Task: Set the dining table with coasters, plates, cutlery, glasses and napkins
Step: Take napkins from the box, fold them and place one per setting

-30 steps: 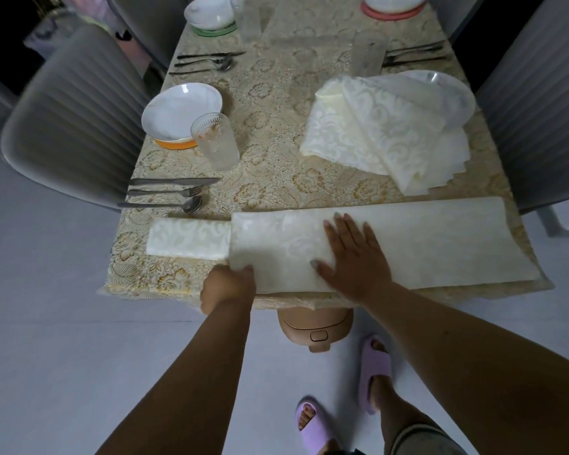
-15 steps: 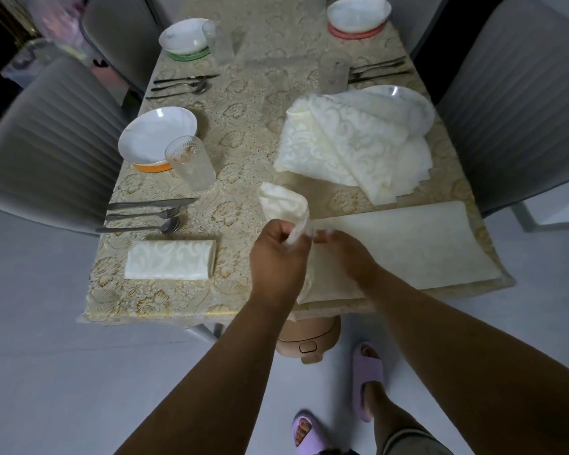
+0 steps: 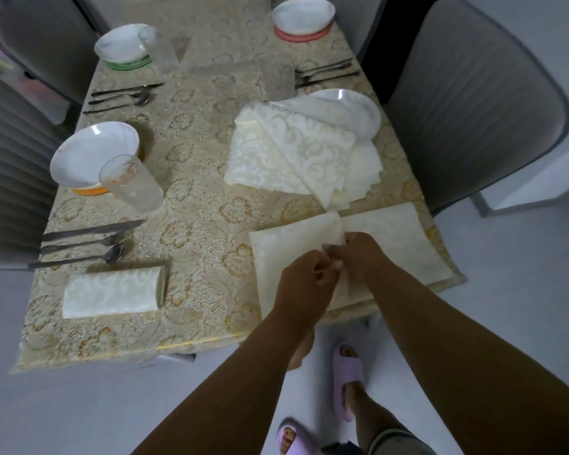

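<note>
Table point(image 3: 204, 224) fills most of the view, covered in a gold floral cloth, with grey chairs point(image 3: 473, 103) along both long sides. Near its right front corner lies a cream napkin point(image 3: 391, 238), spread flat with its left part folded over toward the middle. Both hands meet at that fold line: the left hand point(image 3: 304, 279) and the right hand point(image 3: 358, 257) are each pinched on the napkin's folded edge, fingertips nearly touching each other. Just behind this napkin sits a loose stack point(image 3: 293, 152) of unfolded napkins, its far corner draped over a white plate point(image 3: 352, 110) on the right side. At the left front a folded napkin point(image 3: 112, 292) lies as a neat rectangle, just in front of a knife, fork and spoon set point(image 3: 86, 241). Behind that cutlery stands a glass point(image 3: 130, 182) touching a white plate on an orange coaster point(image 3: 94, 152). Farther back on the left are more cutlery point(image 3: 122, 96), a plate on a green coaster point(image 3: 124, 47) and a second glass point(image 3: 158, 49). On the far right a plate on a pink coaster point(image 3: 303, 19) sits behind cutlery point(image 3: 326, 72) and a blurred glass point(image 3: 281, 78). Below the table edge, purple slippers point(image 3: 347, 379) show on the pale floor.
</note>
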`<state>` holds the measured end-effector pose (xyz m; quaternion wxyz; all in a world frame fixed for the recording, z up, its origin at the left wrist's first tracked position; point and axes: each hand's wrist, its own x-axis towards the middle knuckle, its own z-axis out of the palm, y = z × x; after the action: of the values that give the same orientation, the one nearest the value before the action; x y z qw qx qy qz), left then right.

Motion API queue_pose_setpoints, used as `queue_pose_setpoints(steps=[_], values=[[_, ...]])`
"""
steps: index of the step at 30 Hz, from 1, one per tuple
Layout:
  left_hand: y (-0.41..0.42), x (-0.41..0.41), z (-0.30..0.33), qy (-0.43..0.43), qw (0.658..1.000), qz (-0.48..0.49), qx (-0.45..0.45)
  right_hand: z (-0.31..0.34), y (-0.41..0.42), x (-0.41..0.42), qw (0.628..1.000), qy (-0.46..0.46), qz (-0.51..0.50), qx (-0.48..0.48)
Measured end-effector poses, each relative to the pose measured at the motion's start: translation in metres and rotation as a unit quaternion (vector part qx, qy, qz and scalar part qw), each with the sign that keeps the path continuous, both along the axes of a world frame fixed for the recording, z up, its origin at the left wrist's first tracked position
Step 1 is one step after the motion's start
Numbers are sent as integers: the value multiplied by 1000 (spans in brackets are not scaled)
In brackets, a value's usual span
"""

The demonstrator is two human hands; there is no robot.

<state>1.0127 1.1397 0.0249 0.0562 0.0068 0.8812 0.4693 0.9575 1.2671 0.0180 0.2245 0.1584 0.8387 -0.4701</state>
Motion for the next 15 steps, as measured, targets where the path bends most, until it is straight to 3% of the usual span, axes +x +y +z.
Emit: queue_pose_setpoints(steps=[2, 5, 8, 15], values=[[-13, -3, -3, 69, 997, 10, -29, -3, 0, -2, 997, 15, 20, 70], [-35, -10, -23, 163, 973, -21, -164, -3, -2, -5, 982, 26, 66, 174], [-38, -9, -42, 145, 949, -93, -264, -4, -3, -5, 978, 24, 78, 192], [-32, -16, -42, 160, 937, -132, -282, -1, 9, -2, 950, 83, 59, 296]])
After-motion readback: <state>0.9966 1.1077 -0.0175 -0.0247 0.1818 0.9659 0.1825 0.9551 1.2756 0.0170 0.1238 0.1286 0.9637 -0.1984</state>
